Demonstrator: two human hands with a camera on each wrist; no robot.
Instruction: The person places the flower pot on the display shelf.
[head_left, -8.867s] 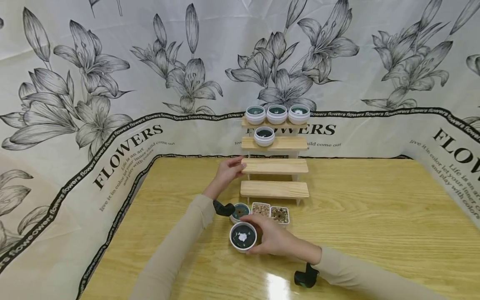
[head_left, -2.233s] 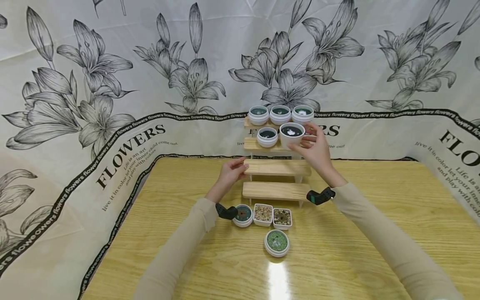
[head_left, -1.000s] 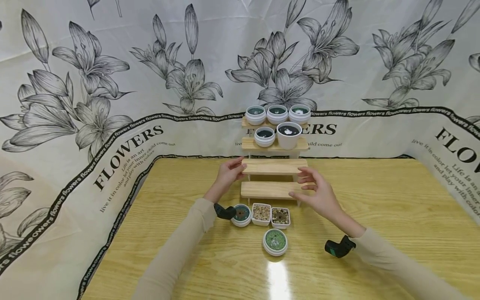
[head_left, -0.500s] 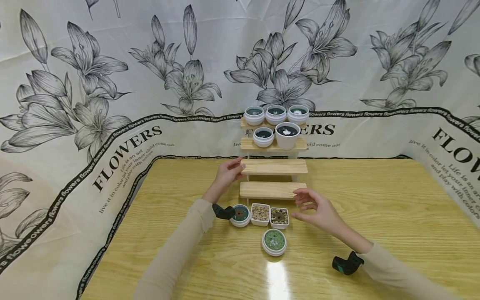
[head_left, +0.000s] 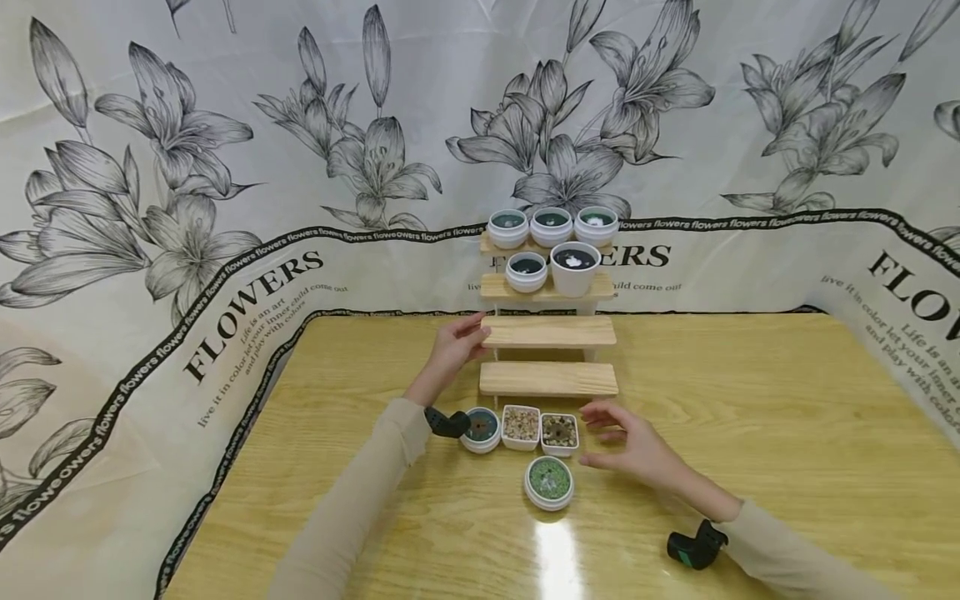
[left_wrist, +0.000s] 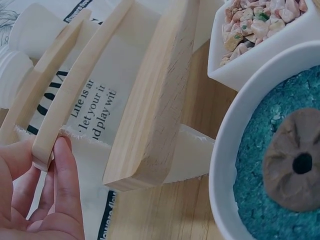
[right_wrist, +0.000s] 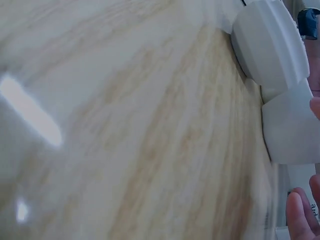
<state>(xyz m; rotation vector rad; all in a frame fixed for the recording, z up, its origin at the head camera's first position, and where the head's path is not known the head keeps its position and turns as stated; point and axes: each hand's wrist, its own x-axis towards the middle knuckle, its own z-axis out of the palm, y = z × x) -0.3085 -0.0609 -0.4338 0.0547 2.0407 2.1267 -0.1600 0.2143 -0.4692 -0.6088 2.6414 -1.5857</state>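
My left hand (head_left: 457, 343) pinches the left end of a wooden tier of the stepped display stand (head_left: 547, 332), thumb on one side and fingers on the other. In the left wrist view the tier's rounded end (left_wrist: 45, 145) sits between thumb and fingers. My right hand (head_left: 633, 446) is beside a square white pot of brown pebbles (head_left: 559, 433), fingers spread and holding nothing. Just left of and below it stands a round white pot with green filling (head_left: 549, 482); white pots (right_wrist: 272, 45) also edge into the right wrist view.
Three small white pots (head_left: 551, 227) fill the top tier; a small pot (head_left: 527, 272) and a taller one (head_left: 574, 268) share the tier beneath. On the table stand a teal-filled pot (head_left: 481, 428) and a square pot of pinkish stones (head_left: 521, 427). A flower-printed cloth (head_left: 390, 275) hangs behind.
My right hand set the tall white pot on the second tier from the top, let go, and came down toward the pebble pot. My left hand keeps its grip on the stand.
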